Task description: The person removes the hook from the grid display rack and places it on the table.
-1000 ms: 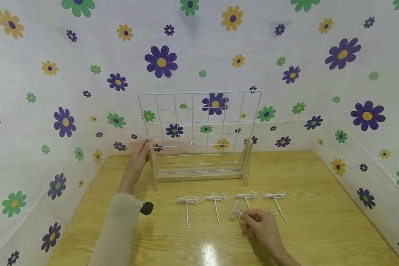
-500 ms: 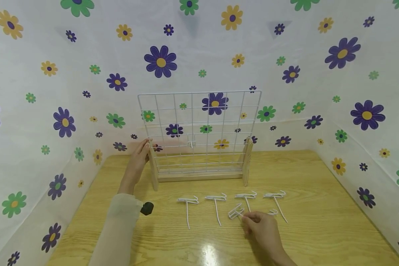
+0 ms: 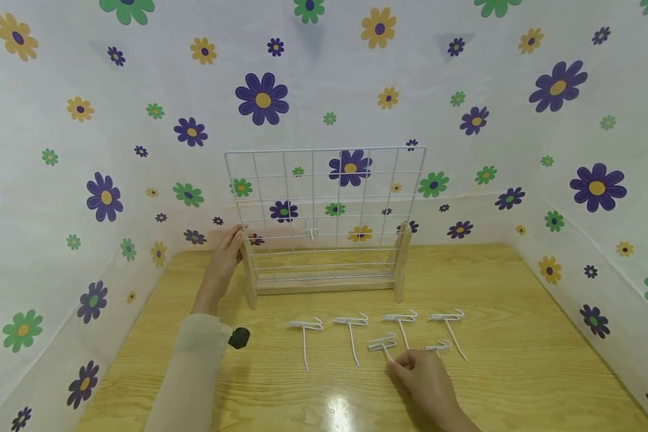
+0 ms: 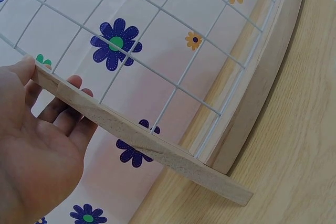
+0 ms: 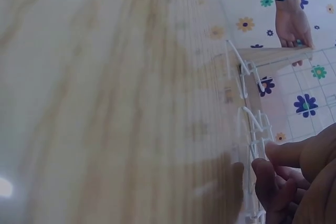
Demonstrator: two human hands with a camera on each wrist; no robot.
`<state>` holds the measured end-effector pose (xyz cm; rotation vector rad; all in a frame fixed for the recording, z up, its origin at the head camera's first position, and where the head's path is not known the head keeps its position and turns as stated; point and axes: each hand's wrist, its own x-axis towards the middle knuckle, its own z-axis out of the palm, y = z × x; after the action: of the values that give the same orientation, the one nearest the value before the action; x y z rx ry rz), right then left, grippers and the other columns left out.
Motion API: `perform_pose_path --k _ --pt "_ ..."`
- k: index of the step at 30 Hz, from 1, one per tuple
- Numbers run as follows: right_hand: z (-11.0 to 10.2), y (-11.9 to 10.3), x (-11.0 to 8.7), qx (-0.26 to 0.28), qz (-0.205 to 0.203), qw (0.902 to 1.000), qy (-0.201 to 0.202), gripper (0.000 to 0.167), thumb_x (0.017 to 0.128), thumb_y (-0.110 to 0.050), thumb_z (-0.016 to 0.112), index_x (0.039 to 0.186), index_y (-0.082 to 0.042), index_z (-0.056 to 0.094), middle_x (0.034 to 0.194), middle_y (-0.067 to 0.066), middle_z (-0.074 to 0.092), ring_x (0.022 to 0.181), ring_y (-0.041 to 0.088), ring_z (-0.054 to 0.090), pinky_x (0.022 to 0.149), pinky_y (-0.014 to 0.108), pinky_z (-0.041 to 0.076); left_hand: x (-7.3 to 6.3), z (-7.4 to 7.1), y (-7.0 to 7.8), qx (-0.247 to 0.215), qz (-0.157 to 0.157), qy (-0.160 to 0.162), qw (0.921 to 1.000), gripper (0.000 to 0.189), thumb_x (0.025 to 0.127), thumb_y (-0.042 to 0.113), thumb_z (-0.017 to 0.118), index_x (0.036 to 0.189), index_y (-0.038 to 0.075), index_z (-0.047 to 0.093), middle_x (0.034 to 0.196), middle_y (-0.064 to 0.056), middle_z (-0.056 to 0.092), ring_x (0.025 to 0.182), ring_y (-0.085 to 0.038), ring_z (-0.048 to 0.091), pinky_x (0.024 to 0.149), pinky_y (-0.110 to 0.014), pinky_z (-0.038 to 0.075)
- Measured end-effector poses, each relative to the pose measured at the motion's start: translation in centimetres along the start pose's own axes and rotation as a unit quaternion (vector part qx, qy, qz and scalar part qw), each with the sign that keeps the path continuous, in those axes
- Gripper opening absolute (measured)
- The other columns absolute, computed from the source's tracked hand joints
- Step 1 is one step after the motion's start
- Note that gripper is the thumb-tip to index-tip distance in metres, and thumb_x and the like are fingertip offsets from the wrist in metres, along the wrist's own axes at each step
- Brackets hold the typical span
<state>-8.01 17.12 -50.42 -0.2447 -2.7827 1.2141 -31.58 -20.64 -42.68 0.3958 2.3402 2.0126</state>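
Observation:
A white wire grid stands in a wooden frame [image 3: 324, 288]. My left hand [image 3: 221, 264] holds the top of its left wooden upright [image 4: 131, 135], thumb on the near side and fingers behind. Low over the table, my right hand [image 3: 423, 378] pinches the rod of a white wire display hook [image 3: 382, 343] between thumb and fingers, its bracket end pointing away from me. Another hook [image 3: 437, 347] lies just beyond the right hand, partly hidden by it. In the right wrist view, the right hand [image 5: 294, 182] is close to the hooks.
Several like hooks lie in a row before the frame: a leftmost hook [image 3: 305, 345], a second hook [image 3: 351, 336], a third hook [image 3: 401, 318] and a rightmost hook [image 3: 448, 321]. One small white hook [image 3: 311, 233] hangs on the grid. Flowered sheeting [image 3: 324, 72] encloses the wooden table [image 3: 491, 288].
My right hand has turned the hook from a steep slant to nearly level and moved slightly down toward me. The left hand keeps its hold on the upright.

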Motion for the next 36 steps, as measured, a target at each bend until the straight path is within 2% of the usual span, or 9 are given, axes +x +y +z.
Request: perform_pose_path --k 7,16,21,31,36 --pt "-0.07 0.11 -0.27 -0.038 -0.023 0.9990 -0.009 0.016 0.084 -0.018 0.086 0.075 -0.014 0.074 0.068 -0.009 0.064 0.061 0.007 0.053 0.052 0.020 0.048 0.03 0.00 -0.03 0.007 -0.002 0.001 1.0000 0.062 0.114 0.042 0.033 0.166 0.010 0.021 0.164 -0.022 0.031 0.154 -0.033 0.024 0.125 -0.048 0.023" --pt "0.06 -0.18 -0.60 -0.063 -0.039 0.9972 -0.007 0.018 0.083 -0.020 0.087 0.075 -0.014 0.072 0.068 -0.010 0.064 0.057 0.007 0.048 0.049 0.021 0.042 -0.18 0.02 0.04 -0.003 -0.001 0.001 1.0000 0.060 0.115 0.038 0.032 0.166 0.010 0.021 0.164 -0.023 0.029 0.154 -0.034 0.024 0.125 -0.048 0.022" --pt "0.17 -0.15 -0.62 -0.069 -0.039 0.9968 -0.011 0.018 0.081 -0.019 0.087 0.076 -0.013 0.072 0.066 -0.010 0.062 0.054 0.007 0.045 0.047 0.021 0.039 -0.01 0.07 -0.15 0.006 -0.002 0.004 1.0000 0.062 0.114 0.042 0.033 0.165 0.010 0.021 0.165 -0.022 0.028 0.154 -0.035 0.024 0.125 -0.048 0.023" --pt "0.32 -0.12 -0.57 -0.059 -0.039 0.9974 -0.009 0.019 0.080 -0.015 0.088 0.074 -0.013 0.070 0.064 -0.010 0.060 0.055 0.007 0.046 0.048 0.022 0.040 -0.13 0.07 -0.09 0.008 0.005 0.006 0.9999 0.060 0.114 0.041 0.032 0.165 0.010 0.024 0.162 -0.021 0.035 0.153 -0.034 0.027 0.125 -0.047 0.024" --pt "0.31 -0.13 -0.52 -0.055 -0.041 0.9976 -0.009 0.018 0.079 -0.013 0.088 0.075 -0.012 0.071 0.066 -0.009 0.062 0.055 0.007 0.047 0.049 0.023 0.042 -0.14 0.08 -0.01 0.012 -0.001 0.004 0.9999 0.062 0.114 0.042 0.032 0.166 0.011 0.022 0.164 -0.021 0.031 0.154 -0.033 0.025 0.125 -0.047 0.023"
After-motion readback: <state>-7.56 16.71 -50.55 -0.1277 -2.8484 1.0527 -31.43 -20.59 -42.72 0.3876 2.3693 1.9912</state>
